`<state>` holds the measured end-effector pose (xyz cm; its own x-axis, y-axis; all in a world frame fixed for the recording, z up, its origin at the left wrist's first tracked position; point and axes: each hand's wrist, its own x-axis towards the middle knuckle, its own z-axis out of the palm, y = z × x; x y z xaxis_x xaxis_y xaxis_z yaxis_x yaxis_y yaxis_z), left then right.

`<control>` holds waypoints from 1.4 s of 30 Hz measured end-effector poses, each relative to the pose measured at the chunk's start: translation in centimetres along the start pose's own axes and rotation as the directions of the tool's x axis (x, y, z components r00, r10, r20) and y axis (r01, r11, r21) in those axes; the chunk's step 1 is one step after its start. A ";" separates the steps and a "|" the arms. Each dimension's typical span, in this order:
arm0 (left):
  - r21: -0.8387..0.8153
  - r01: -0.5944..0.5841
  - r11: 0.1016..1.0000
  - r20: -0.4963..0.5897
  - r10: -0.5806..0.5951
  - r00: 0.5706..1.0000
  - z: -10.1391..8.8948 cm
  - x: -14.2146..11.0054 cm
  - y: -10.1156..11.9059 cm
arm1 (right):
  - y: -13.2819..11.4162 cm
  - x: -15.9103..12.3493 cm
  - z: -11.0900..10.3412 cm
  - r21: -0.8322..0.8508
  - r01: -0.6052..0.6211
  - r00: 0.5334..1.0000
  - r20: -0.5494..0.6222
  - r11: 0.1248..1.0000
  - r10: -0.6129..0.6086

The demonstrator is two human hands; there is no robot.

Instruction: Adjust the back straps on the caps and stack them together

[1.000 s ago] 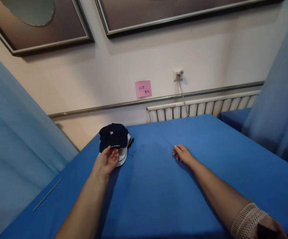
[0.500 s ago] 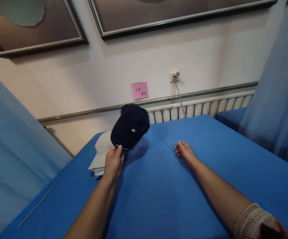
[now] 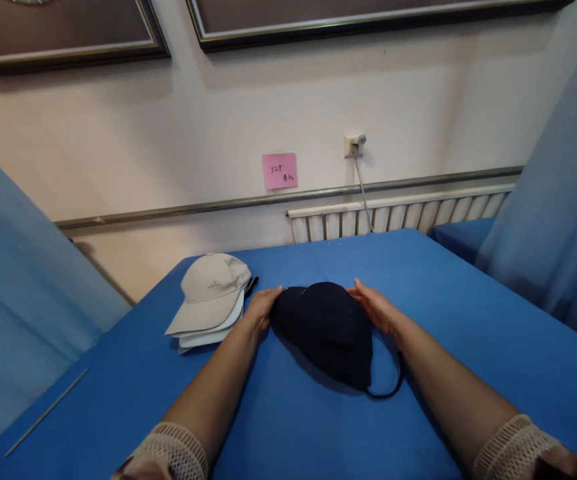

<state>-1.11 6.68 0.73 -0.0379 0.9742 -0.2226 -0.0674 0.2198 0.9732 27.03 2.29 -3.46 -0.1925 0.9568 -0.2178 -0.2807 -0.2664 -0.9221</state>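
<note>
A dark navy baseball cap point(image 3: 326, 333) is low over the blue-covered table, its brim towards the left and its back strap looping out at the lower right. My left hand point(image 3: 262, 308) is closed on the brim end, thumb on top. On the far right side of the crown, my right hand point(image 3: 376, 308) holds the cap with its thumb raised; its fingertips are partly hidden behind the fabric. Left of my left hand sits a stack of caps, with a beige cap point(image 3: 211, 290) on top and paler brims showing below.
The blue sheet point(image 3: 288, 427) covers the table up to the wall and a white radiator point(image 3: 348, 220). A thin stick point(image 3: 46, 413) lies near the left edge. Blue curtains point(image 3: 18, 300) hang at both sides. A pink note point(image 3: 280, 171) and a socket with a plugged-in cord point(image 3: 354, 146) are on the wall.
The navy cap has come down and right from above the stack and turned, its strap now showing. My right hand has met its far side. The beige cap is now uncovered.
</note>
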 end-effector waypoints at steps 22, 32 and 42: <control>0.416 -0.456 0.786 -0.131 0.548 0.826 0.7 -3.2 -0.7 | 3.2 3.6 -0.4 -0.490 0.229 0.853 -0.314 0.841 -0.416; 0.683 -0.691 0.239 0.402 0.667 0.628 2.1 -8.1 -2.4 | 0.4 -1.5 1.8 -0.666 0.319 0.845 -0.122 0.674 -0.520; 0.720 -0.614 0.325 0.254 0.699 0.668 0.9 -2.1 -3.5 | 2.0 -0.2 2.7 -0.661 0.550 0.774 0.173 0.510 -0.610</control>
<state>0.07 3.91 -2.14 0.1813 0.8179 0.5460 0.7191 -0.4890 0.4937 24.00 1.29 -4.42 -0.1404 0.8825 0.4488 0.3725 0.4671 -0.8019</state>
